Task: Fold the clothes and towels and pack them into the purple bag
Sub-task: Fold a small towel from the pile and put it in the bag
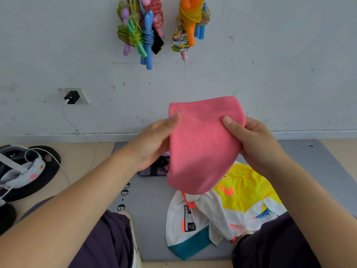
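A folded pink towel [202, 144] hangs in the air in front of me, above the grey mat [152, 196]. My left hand [154, 144] holds its left edge, thumb on the front. My right hand [253, 142] grips its right edge, thumb over the cloth. Behind the towel, a small part of the purple bag [154, 170] shows on the mat; most of it is hidden. A white, yellow and teal garment [228, 207] lies crumpled on the mat below the towel, between my knees.
A wall stands close behind the mat, with jump ropes [143, 29] hanging high up and a plugged charger [71, 97] with a white cable at the left. A black round cushion [31, 171] with a white headset lies on the floor at the left.
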The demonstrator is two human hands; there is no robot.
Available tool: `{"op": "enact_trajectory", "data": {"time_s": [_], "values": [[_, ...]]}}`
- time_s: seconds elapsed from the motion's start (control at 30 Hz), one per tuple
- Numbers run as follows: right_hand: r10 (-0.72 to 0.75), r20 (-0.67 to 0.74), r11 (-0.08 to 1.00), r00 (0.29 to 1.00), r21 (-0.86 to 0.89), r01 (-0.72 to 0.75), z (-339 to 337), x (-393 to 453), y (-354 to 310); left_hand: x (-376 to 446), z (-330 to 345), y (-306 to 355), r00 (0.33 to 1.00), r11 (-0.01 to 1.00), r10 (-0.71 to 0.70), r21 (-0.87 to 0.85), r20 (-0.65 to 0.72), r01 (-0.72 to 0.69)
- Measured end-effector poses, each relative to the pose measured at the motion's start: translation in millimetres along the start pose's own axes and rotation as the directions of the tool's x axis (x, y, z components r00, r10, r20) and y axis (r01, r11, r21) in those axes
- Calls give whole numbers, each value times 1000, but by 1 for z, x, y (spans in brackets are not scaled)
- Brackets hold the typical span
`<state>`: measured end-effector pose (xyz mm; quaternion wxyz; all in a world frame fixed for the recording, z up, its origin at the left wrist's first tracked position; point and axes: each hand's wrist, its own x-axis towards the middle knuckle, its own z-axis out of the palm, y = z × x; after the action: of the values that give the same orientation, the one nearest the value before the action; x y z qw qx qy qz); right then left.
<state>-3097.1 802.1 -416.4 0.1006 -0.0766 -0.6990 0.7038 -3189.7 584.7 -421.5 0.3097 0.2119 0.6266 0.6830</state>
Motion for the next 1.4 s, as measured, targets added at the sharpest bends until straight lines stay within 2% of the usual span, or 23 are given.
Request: {"op": "enact_trajectory", "data": {"time_s": [0.07, 0.2, 0.27, 0.33, 0.43, 0.47, 0.53, 0.6, 0.7, 0.77, 0.87, 0.93, 1.0, 1.07, 1.13, 1.27, 1.33, 1.4], "values": [[35, 31, 998, 999, 50, -36, 0, 1, 0, -1, 7, -7, 999, 997, -38, 71, 9, 37], [126, 238, 991, 963, -66, -114, -6, 0, 0, 3, 2, -4, 994, 998, -2, -57, -106, -4], [107, 182, 989, 978, -120, -85, -8, 1, 0, 3, -5, 1, 981, 998, 47, 51, -187, -39], [50, 74, 994, 996, -98, -42, -6, 2, -1, 3, -9, 0, 943, 978, 141, 193, -303, -85], [-19, -11, 1000, 1000, -19, 19, -3, 1, 0, 7, -9, -5, 862, 974, 196, 195, -467, -116], [-37, -28, 999, 999, -5, 37, -2, 2, 0, 7, -9, -5, 864, 975, 198, 186, -464, -123], [-43, -33, 999, 999, 27, 44, -2, 2, 0, 6, -11, -2, 919, 973, 198, 180, -340, -143], [4, 43, 999, 999, 41, -5, -2, 2, -1, 3, -12, 1, 962, 972, 197, 165, -187, -167], [83, 175, 996, 981, 13, -86, -1, 1, 2, 0, -12, 3, 986, 978, 157, 148, -60, -147], [56, 151, 998, 987, 23, -60, -3, 2, 2, -1, -12, 3, 985, 975, 155, 171, -69, -142], [-23, 76, 999, 997, 27, 21, -6, 4, 1, 0, -14, 3, 965, 952, 202, 263, -170, -153], [-70, 33, 982, 997, -173, 74, -6, 5, 2, 1, -14, 1, 949, 920, 240, 361, -204, -155], [-100, 2, 907, 995, -411, 92, -3, 5, 6, 2, -13, -1, 941, 876, 264, 460, -214, -141], [-124, -11, 833, 992, -545, 98, -1, 4, 8, 2, -13, -3, 940, 842, 265, 526, -213, -118], [-156, -16, 822, 988, -556, 121, -1, 3, 7, 3, -15, -3, 944, 842, 250, 531, -217, -101], [-180, -34, 908, 983, -391, 153, -1, 2, 2, 4, -20, -1, 934, 850, 273, 512, -230, -122], [-214, -37, 843, 976, -513, 165, -1, 2, 3, 3, -19, -2, 923, 823, 308, 552, -232, -136], [-270, -8, 663, 963, -727, 180, 1, 2, 2, 3, -17, -3, 908, 757, 348, 642, -233, -125]]}}
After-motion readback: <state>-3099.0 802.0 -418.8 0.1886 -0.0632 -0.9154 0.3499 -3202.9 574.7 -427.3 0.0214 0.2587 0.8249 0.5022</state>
